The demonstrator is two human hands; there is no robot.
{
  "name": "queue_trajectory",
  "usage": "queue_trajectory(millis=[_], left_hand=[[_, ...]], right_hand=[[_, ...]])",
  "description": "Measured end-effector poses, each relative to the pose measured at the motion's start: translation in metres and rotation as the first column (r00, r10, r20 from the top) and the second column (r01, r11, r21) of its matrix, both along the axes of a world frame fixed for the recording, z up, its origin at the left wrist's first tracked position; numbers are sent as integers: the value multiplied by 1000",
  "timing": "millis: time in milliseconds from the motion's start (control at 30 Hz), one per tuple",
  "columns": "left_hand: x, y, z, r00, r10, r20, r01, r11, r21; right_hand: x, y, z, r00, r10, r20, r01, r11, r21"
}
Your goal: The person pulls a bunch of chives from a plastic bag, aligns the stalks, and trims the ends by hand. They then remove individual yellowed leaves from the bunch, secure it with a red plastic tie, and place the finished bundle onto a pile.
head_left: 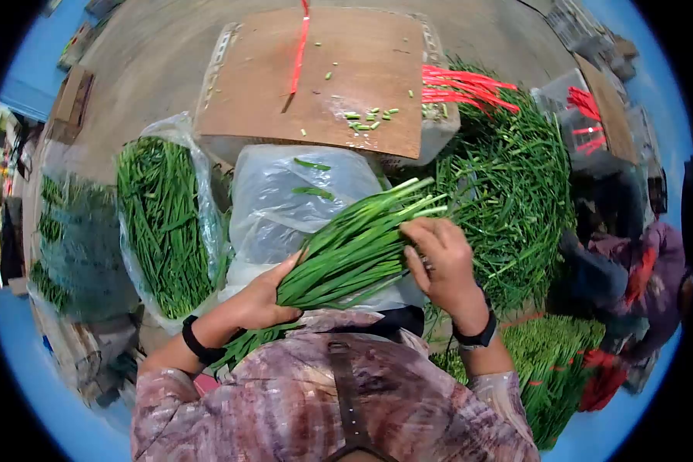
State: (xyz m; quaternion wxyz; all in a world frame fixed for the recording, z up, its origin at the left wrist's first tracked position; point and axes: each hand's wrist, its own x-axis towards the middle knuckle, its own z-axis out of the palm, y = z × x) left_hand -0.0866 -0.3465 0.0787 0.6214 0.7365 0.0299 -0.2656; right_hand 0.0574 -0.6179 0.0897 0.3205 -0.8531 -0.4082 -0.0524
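Note:
A bunch of garlic chives [346, 254] lies across my body, its long green leaves toward the left and its pale cut ends toward the upper right. My left hand [266, 296] is closed round the leafy part, with the leaf tips hanging below it near my forearm. At the pale end, my right hand [443, 258] has its fingers bent against the stems, thumb and forefinger at the bunch's edge. Just beyond the bunch is a clear plastic sheet [266, 208] with a few loose green pieces on it.
Ahead stands a brown board [346, 61] with cut stem bits and a red tape strip [300, 54]. More red strips [470, 86] lie at its right, by a large chive heap [508, 192]. A bagged chive pile [162, 223] is left. A co-worker [647, 269] sits right.

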Motion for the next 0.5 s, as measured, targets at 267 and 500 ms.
queue_trajectory(millis=[267,500], left_hand=[[25,12,26,991,-126,-34,124,990,-70],[39,35,23,861,-80,-503,-31,978,-208]], right_hand=[[-8,74,54,835,524,-170,-551,788,-276],[-14,127,-2,821,571,-13,-551,786,-281]])
